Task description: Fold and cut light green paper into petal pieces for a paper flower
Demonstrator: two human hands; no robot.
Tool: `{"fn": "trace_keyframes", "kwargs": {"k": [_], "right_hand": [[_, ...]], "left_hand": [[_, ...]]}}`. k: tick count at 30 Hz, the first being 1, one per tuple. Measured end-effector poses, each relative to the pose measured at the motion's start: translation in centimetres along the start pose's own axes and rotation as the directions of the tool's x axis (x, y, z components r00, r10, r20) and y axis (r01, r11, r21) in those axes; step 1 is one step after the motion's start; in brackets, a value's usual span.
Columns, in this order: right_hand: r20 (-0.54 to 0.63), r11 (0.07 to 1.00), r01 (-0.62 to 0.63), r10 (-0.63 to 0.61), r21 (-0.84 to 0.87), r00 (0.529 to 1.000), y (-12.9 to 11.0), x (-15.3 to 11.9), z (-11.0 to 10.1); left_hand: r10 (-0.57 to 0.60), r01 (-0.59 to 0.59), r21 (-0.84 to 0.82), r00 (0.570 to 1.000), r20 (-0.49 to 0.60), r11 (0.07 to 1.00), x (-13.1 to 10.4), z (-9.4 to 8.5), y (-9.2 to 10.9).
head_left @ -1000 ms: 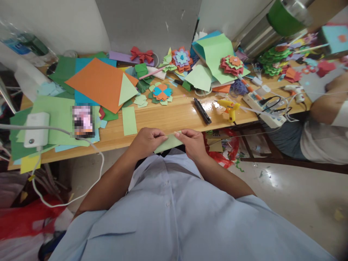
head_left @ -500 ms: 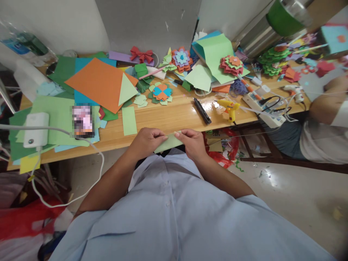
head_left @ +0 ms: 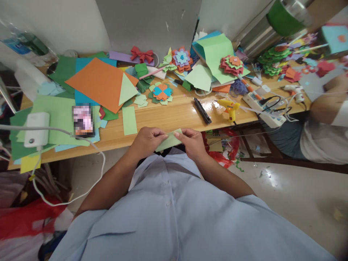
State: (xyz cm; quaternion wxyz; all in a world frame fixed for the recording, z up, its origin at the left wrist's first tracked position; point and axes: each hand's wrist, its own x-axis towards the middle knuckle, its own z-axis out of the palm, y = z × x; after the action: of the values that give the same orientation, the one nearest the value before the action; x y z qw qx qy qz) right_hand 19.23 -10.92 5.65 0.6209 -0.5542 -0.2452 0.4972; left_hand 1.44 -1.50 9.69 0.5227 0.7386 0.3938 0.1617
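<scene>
Between my two hands, just off the table's front edge, is a small piece of light green paper (head_left: 170, 140). My left hand (head_left: 150, 142) pinches its left side between thumb and fingers. On the other side my right hand (head_left: 192, 142) grips it, thumb lying on top near the upper corner. The fingers beneath the paper are hidden. A light green paper strip (head_left: 129, 120) lies flat on the table beyond my left hand. Further back is a paper flower (head_left: 162, 92) in orange, blue and green, with small cut green pieces (head_left: 140, 100) beside it.
A black box cutter (head_left: 202, 111) and a yellow glue gun (head_left: 229, 108) lie right of centre. Behind them is a power strip (head_left: 263, 108) with cords. Orange paper (head_left: 95, 83), a phone (head_left: 83, 121) and a white charger (head_left: 36, 129) are leftward. Another person's arm (head_left: 328, 94) rests at right.
The green paper is tilted up slightly, showing more of its face and its upper right corner. Both hands have shifted only a little, keeping their hold.
</scene>
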Motion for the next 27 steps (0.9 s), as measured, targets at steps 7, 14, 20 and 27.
{"fn": "trace_keyframes", "kwargs": {"k": [7, 14, 20, 27], "right_hand": [[0.014, 1.000, -0.020, 0.020, 0.022, 1.000, -0.4, 0.0, 0.3], [0.039, 0.990, -0.110, 0.107, 0.091, 0.994, 0.8, -0.2, 1.0], [0.035, 0.990, -0.116, 0.114, 0.080, 0.993, 1.1, -0.5, 2.0], [-0.008, 0.998, -0.066, 0.066, 0.013, 0.998, 1.1, -0.6, 1.5]], "left_hand": [[0.014, -0.017, -0.051, 0.998, -0.056, 0.999, 0.0, 0.4, -0.2], [-0.043, 0.017, -0.152, 0.985, -0.167, 0.988, 0.2, 0.7, 0.1], [-0.082, 0.038, -0.238, 0.981, -0.176, 0.971, 0.2, 1.3, 0.0], [-0.115, 0.026, -0.317, 0.958, -0.264, 0.948, 0.2, 1.2, -0.5]]}}
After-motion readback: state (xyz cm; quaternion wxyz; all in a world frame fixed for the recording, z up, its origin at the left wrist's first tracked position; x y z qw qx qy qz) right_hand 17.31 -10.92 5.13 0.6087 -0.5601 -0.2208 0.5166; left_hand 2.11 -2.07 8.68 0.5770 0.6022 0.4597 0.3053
